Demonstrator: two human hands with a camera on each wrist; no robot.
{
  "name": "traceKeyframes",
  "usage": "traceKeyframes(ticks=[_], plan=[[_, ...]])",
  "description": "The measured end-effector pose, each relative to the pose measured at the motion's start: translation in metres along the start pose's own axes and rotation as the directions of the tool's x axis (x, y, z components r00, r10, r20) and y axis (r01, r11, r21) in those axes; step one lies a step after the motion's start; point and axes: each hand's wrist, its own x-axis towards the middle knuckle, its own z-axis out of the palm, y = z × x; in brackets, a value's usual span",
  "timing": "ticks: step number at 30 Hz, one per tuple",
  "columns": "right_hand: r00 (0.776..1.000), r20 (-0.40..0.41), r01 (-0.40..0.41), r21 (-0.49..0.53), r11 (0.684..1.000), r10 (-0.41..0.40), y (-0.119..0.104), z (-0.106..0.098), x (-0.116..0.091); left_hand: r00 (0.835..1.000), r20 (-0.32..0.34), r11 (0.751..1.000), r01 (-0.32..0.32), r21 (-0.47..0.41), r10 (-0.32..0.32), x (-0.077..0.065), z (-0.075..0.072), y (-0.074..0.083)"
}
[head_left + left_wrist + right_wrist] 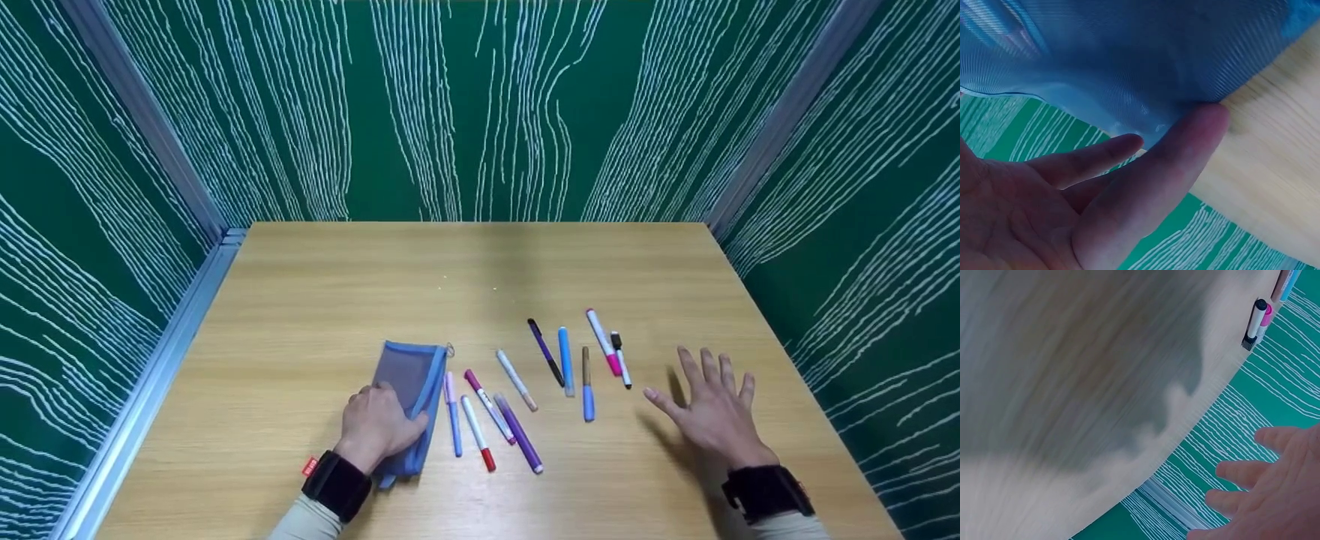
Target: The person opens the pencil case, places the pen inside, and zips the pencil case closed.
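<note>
- While my left hand (382,424) lay over the blue mesh pouch (411,379), I gripped the fabric between my thumb and bent fingers; the left wrist view showed my thumb tip pressing its edge.
- The pouch lay slantwise on the wooden table (337,300), left of all the pens, with a small ring (450,349) at its far right corner.
- My right hand (716,416) hung over the right side of the table with its fingers spread wide, holding nothing, its shadow falling beside it.
- Just beside the pouch's right edge I had a lilac-and-blue pen (453,420), then a white pen with a red cap (478,435), the cap end toward me.
- Next came a magenta-and-white marker (490,407), a thick purple marker (519,435) and, farther from me, a pale pen (517,380).
- Farther right lay a dark pen (545,352), a light blue marker (566,361) and a brown-and-blue pen (587,386).
- Nearest my right hand were a white-and-pink marker (602,340) and a small black-capped marker (622,361), close together; whether they touched I could not tell.
- I wore a black band (337,486) on my left wrist and a dark strap (769,493) on my right.
- Green walls (517,105) with wavy white lines stood around the table.
</note>
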Motion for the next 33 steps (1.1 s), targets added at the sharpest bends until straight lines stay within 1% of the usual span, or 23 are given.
traceKeyframes(ticks=[7,13,20,33], plan=[[1.0,0.012,-0.01,0.002,1.0,0.01,-0.001,0.0,0.0,0.999,-0.029,0.998,-0.016,-0.06,0.014,-0.001,0.001,0.002],[1.0,-0.005,0.019,0.014,1.0,-0.019,0.0,0.0,-0.002,0.997,-0.077,0.995,-0.015,-0.101,0.007,-0.003,0.003,0.001],[1.0,0.002,0.01,0.008,1.0,-0.01,-0.001,0.001,-0.002,0.999,-0.05,0.99,0.008,-0.141,-0.016,-0.005,0.003,0.0],[1.0,0.02,-0.003,0.011,1.0,0.003,-0.001,0.001,-0.002,0.994,-0.094,0.974,0.031,-0.224,-0.053,-0.01,0.002,-0.011]])
